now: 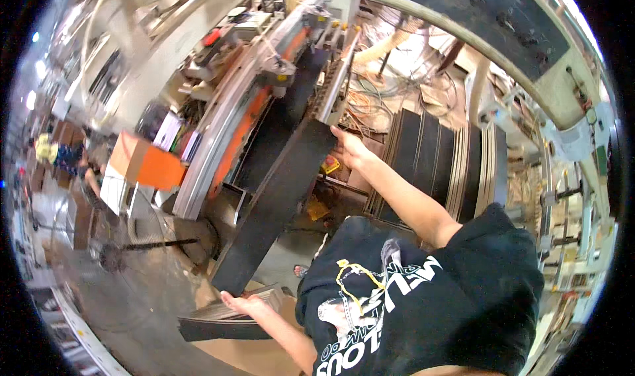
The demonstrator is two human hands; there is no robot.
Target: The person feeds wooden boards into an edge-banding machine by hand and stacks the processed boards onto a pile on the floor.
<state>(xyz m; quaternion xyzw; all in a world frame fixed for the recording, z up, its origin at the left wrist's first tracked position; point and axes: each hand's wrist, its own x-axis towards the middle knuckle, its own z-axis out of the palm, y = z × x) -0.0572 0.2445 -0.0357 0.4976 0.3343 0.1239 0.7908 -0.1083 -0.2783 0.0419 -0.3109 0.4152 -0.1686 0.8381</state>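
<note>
A long black board (274, 200) stretches diagonally between my two hands in front of me. My left hand (246, 304) holds its lower end from beneath, palm up, with the fingers partly hidden under the board. Near the upper end, my right hand (350, 148) grips the right edge. That upper end lies close to the machine's bed, beside another dark panel (281, 104); whether the board touches the bed I cannot tell. Below my left hand sits a low stack of black-faced boards (228, 328).
A long machine with an orange-striped rail (241, 138) runs along the left. Stacked dark boards (423, 151) stand at right, with cables (370, 101) beyond them. A pedestal fan (142, 247) and an orange-sided box (149, 164) are at left. Another person (89, 174) is far left.
</note>
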